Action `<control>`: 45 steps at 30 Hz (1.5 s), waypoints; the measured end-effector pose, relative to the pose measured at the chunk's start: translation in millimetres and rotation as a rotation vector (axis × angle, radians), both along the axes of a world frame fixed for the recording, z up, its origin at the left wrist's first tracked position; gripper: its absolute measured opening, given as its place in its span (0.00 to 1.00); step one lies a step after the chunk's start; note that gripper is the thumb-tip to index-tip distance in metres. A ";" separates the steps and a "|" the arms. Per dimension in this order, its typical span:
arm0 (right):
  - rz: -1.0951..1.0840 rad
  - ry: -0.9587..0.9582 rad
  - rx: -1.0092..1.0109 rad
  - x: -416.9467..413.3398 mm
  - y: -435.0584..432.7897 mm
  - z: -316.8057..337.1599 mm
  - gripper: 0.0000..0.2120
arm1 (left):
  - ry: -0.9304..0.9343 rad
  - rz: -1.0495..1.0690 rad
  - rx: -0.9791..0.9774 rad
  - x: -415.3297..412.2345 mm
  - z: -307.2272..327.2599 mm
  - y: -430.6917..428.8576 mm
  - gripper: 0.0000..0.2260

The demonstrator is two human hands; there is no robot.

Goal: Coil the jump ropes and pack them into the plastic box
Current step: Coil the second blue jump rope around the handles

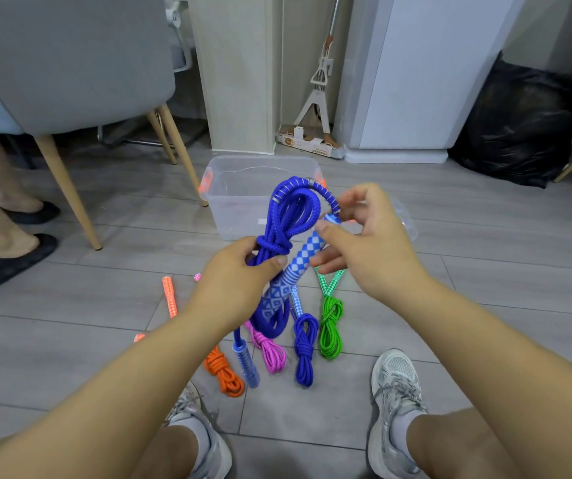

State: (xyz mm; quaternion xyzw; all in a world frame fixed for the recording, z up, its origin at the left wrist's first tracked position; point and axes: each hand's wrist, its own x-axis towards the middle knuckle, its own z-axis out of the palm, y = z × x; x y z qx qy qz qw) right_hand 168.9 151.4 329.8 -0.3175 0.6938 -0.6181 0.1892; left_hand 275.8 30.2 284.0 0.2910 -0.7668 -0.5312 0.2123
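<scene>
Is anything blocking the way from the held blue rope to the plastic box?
Nothing visible does. The left hand and right hand hold the coiled blue rope just in front of the plastic box, whose top is open.

Bare forearms; grey-white mesh sneakers (396, 406)

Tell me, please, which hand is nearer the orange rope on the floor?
Left. The left hand holds the blue rope above the orange rope; the right hand is farther off, up and to the right, pinching the handle.
</scene>
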 end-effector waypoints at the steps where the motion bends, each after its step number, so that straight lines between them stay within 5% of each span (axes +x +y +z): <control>1: -0.019 0.053 0.006 -2.4 1.6 -0.1 0.18 | -0.011 -0.007 0.005 0.3 -1.4 1.2 0.03; 5: -0.038 0.213 0.052 -3.2 2.3 -5.4 0.14 | -0.034 -0.007 -0.021 0.7 -1.3 7.3 0.04; 21: 0.076 -0.063 -0.038 9.8 -1.2 -3.6 0.07 | -0.021 0.028 0.044 2.0 6.5 9.1 0.07; 26: 0.100 -0.003 -0.009 10.1 0.9 -1.7 0.04 | -0.044 0.002 0.018 2.4 4.7 11.7 0.08; 33: 0.078 -0.031 -0.013 11.0 -3.2 -1.9 0.12 | -0.011 -0.143 0.004 6.6 6.9 12.8 0.40; 45: 0.023 -0.027 0.033 10.9 -5.0 -2.0 0.07 | -0.048 -0.226 -0.217 7.2 0.9 18.2 0.33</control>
